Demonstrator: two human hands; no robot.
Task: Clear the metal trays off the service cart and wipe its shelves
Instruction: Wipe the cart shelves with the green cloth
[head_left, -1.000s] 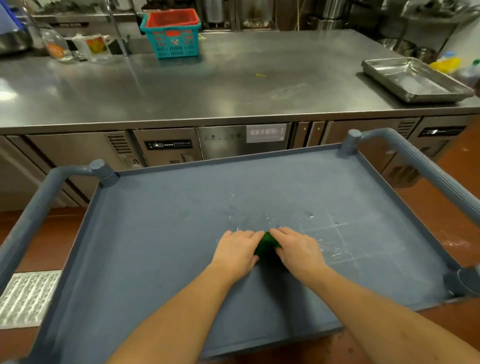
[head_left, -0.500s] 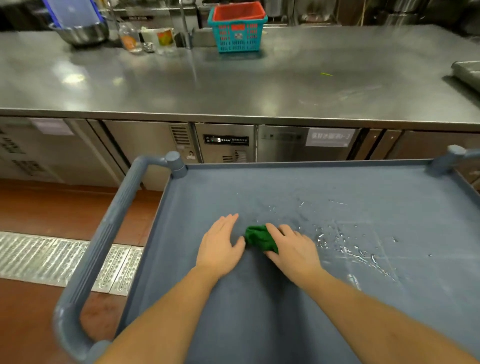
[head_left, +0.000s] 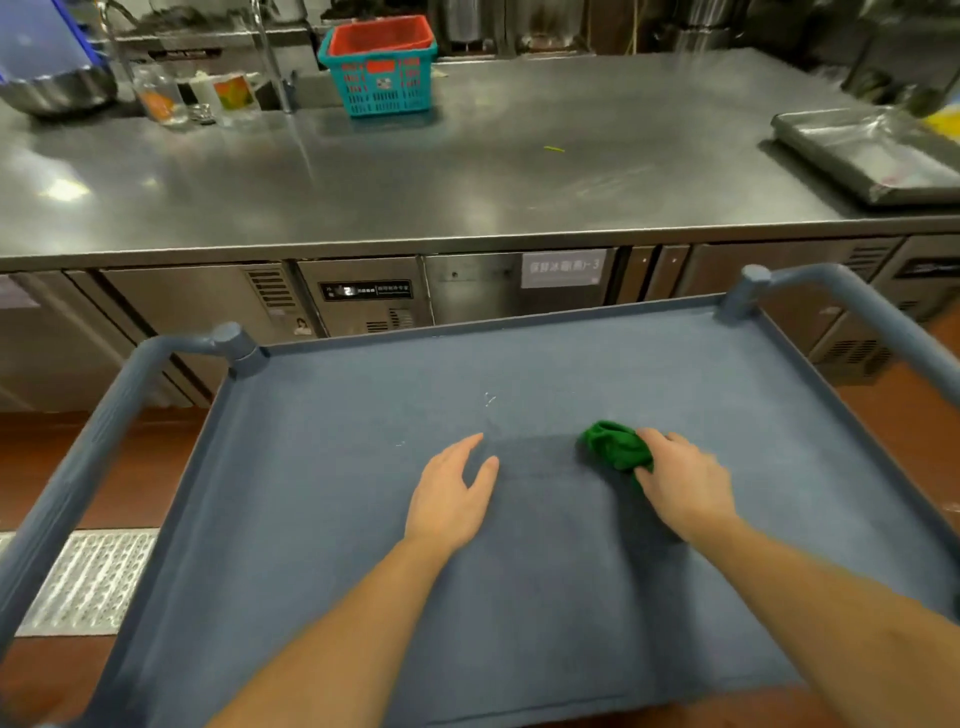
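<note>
The grey-blue service cart's top shelf (head_left: 322, 499) fills the lower part of the head view. My right hand (head_left: 683, 483) grips a crumpled green cloth (head_left: 615, 446) and presses it on the shelf right of centre. My left hand (head_left: 452, 493) rests flat on the shelf, fingers straight, apart from the cloth. A darker wiped streak lies between the hands. A metal tray (head_left: 872, 156) sits on the steel counter (head_left: 467, 171) at the far right, partly cut off by the frame edge.
A teal basket (head_left: 382, 67) with a red insert stands at the counter's back. A steel bowl (head_left: 57, 88) and jars (head_left: 161, 101) are at the back left. Cart handles (head_left: 78, 467) flank the shelf. A floor drain grate (head_left: 88, 582) lies left.
My right hand has slid the green cloth to the right, away from my left hand, which stays flat on the shelf. The water droplets near the cloth are gone. The view shifted right.
</note>
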